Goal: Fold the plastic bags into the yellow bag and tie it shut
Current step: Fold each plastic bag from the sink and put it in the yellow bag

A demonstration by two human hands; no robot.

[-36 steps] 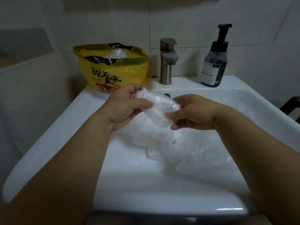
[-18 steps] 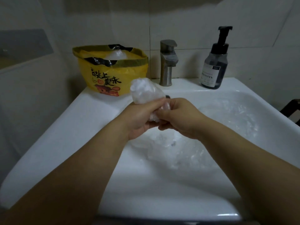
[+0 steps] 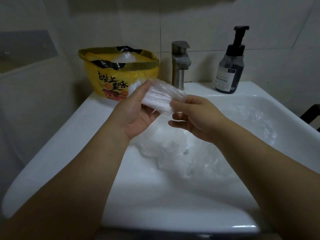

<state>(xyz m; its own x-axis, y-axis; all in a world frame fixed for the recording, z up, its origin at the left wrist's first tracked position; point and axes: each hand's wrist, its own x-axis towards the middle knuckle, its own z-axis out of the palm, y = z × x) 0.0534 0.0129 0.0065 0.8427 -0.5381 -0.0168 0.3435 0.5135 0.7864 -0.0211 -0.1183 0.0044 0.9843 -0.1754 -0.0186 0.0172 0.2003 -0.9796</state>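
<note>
Head view: a white sink (image 3: 97, 135) sits against a tiled wall (image 3: 121, 23), with a tap (image 3: 180, 64) and pump bottle (image 3: 230, 66) on its back ledge. The yellow bag (image 3: 117, 78) stands open left of the tap. At mid-frame the left hand (image 3: 136, 110) and right hand (image 3: 199, 116) each have a narrow grip on the folded clear bag (image 3: 162, 97). The loose bags (image 3: 181, 149) in the basin blur into the white. A dark shape (image 3: 311, 115) is cut off at the right edge.
</note>
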